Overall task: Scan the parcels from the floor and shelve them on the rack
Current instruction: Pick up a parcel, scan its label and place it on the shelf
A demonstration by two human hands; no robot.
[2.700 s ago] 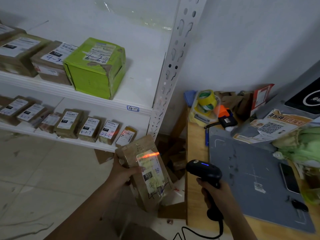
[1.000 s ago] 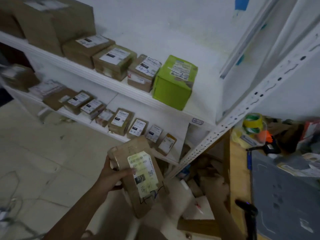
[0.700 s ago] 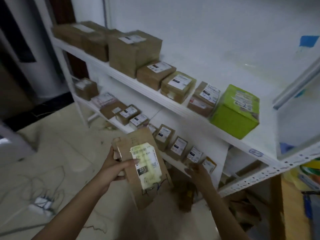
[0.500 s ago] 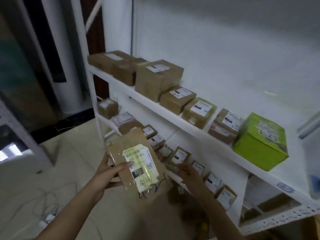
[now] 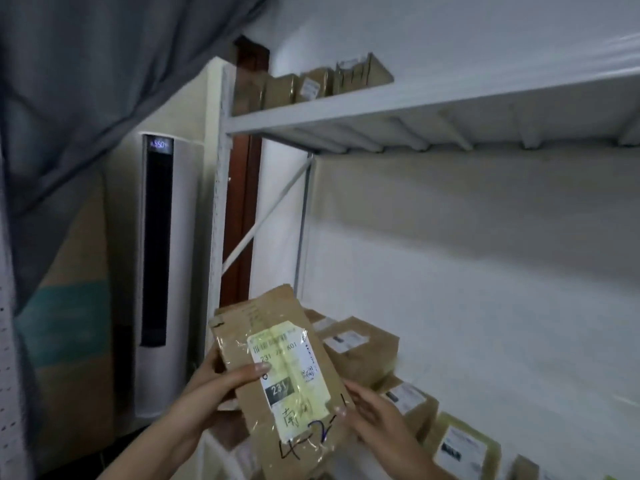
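Both hands are on the same flat brown parcel (image 5: 277, 372) right now. The left hand (image 5: 211, 386) has its grip closed on the parcel's left edge, thumb lying across the front and touching the shipping label (image 5: 287, 372), fingers tucked out of sight behind. The right hand (image 5: 370, 415) pinches the lower right edge, thumb tip on the front near the blue handwriting. The parcel is up in the air, tilted with its top leaning left, in front of the white rack (image 5: 398, 112) and not resting on any shelf. The label is yellowish under clear tape, with "231" printed on a dark patch and marker scribbles below it.

Right behind the parcel, on the shelf at hand level, sits a row of brown boxes (image 5: 360, 344) with white labels running off to the lower right. The upper shelf has a few small boxes (image 5: 311, 88) at its left end, and the rest of what shows is bare. Left of the rack there's a tall white tower unit (image 5: 156, 237) with a dark strip and a small lit display, plus a grey curtain (image 5: 86, 64) hanging across the top left corner.
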